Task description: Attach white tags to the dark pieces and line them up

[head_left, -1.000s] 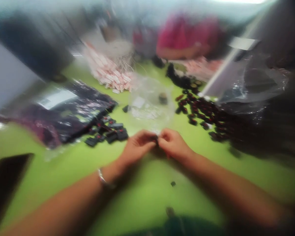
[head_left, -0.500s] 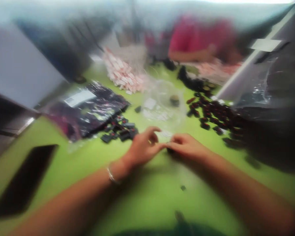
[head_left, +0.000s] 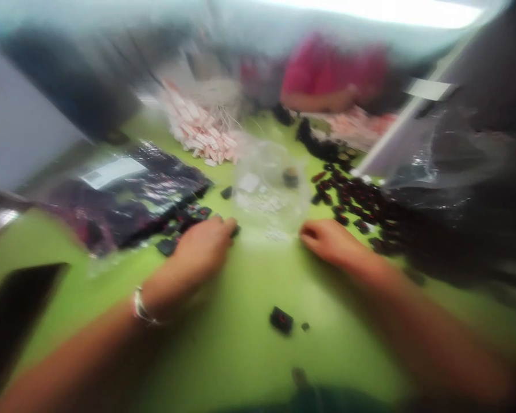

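Note:
My left hand (head_left: 204, 244) is over the right edge of a small pile of black plastic parts (head_left: 167, 245). Its fingers are closed, and a dark edge of one black part (head_left: 236, 231) shows at the fingertips. My right hand (head_left: 330, 240) rests at the lower right of a clear plastic bag (head_left: 270, 163) with small white pieces (head_left: 276, 234) in or beside it. The right fingers are curled together; what they hold, if anything, is hidden. Between my forearms lies a single black part with a red spot (head_left: 281, 320), beside a tiny dark piece (head_left: 305, 327).
A plastic package with a white label (head_left: 114, 172) lies left, near a dark flat slab (head_left: 21, 310). Pink-white pieces (head_left: 202, 135) are heaped at the back. Many black parts (head_left: 356, 198) spread right, beside a large clear bag (head_left: 434, 160). Across the table sits a person in pink (head_left: 318, 74).
My hands have moved apart, the left one going left to the black pile. The black part that was between them now lies on the table nearer me. The view has shifted slightly.

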{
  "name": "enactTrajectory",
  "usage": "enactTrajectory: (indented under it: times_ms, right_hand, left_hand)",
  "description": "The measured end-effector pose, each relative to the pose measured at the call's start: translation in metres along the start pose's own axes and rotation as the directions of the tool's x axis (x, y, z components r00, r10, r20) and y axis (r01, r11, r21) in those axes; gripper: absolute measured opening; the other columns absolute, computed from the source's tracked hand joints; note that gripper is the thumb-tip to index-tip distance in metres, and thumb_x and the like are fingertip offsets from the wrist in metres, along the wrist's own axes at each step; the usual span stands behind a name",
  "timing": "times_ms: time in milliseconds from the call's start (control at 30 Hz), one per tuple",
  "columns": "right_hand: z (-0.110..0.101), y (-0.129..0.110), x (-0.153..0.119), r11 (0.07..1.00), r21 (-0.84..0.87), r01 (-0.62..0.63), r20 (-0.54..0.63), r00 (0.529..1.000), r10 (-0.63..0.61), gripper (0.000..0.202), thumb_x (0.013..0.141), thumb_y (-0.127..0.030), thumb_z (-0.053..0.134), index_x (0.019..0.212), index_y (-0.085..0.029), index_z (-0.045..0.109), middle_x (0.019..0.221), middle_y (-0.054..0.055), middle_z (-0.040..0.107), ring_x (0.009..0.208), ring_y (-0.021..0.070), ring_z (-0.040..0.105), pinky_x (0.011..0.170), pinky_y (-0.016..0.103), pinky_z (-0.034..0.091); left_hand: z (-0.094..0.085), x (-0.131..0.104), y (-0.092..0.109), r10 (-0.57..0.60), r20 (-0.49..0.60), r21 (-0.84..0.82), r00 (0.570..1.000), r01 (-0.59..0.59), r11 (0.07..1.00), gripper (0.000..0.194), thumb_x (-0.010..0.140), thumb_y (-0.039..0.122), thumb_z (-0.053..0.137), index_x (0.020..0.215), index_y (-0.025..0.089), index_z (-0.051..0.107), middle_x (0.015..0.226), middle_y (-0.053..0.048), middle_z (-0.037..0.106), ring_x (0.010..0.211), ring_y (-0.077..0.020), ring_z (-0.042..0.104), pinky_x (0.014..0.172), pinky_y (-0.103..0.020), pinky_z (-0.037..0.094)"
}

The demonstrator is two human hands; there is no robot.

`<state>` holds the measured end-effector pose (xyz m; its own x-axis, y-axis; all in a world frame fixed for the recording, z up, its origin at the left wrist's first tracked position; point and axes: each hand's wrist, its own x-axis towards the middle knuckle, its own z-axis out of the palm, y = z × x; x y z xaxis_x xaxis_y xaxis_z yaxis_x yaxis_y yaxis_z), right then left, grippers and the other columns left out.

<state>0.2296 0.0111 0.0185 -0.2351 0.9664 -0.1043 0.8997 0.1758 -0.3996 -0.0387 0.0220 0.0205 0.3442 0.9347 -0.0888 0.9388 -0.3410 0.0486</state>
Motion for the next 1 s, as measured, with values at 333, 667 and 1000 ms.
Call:
enactTrajectory:
  times_ms: [333,667,1000]
  right_hand:
    - [0.036,-0.004,0.010,0.982,-0.147,0.123,-0.185,0.971,-0.149,0.018,0.090,-0.024,0.048,0.089,-0.019,0.065,0.092,0.007,0.062,0.083,0.0189,0.057,0.069,0.027,0.039]
    - [0.037,0.000,0.006,0.990,-0.048,0.130,-0.290,0.947,-0.138,0.014,0.088,-0.018,0.045,0.082,-0.018,0.058,0.085,0.007,0.059,0.075,0.0187,0.053,0.066,0.029,0.038]
    - [0.021,-0.038,-0.015,0.758,0.612,0.226,-0.254,0.964,-0.082,0.009,0.083,-0.021,0.056,0.077,-0.018,0.061,0.077,0.001,0.061,0.073,0.0133,0.056,0.069,0.026,0.044]
  left_hand:
    - [-0.032,0.007,-0.015,0.038,0.175,-0.835,0.984,0.128,0.534,0.018,0.071,0.023,0.059,0.087,0.015,0.062,0.089,-0.009,0.067,0.074,-0.0191,0.060,0.069,-0.030,0.046]
    - [0.007,-0.001,0.028,0.284,0.415,-0.742,0.864,0.502,-0.444,0.024,0.084,0.023,0.056,0.099,0.007,0.065,0.085,-0.016,0.070,0.062,-0.0159,0.062,0.057,-0.024,0.048]
    - [0.015,-0.007,0.038,0.269,0.320,-0.801,0.908,0.411,-0.435,0.023,0.078,0.018,0.070,0.098,0.008,0.068,0.080,-0.008,0.065,0.064,-0.0100,0.060,0.062,-0.019,0.047]
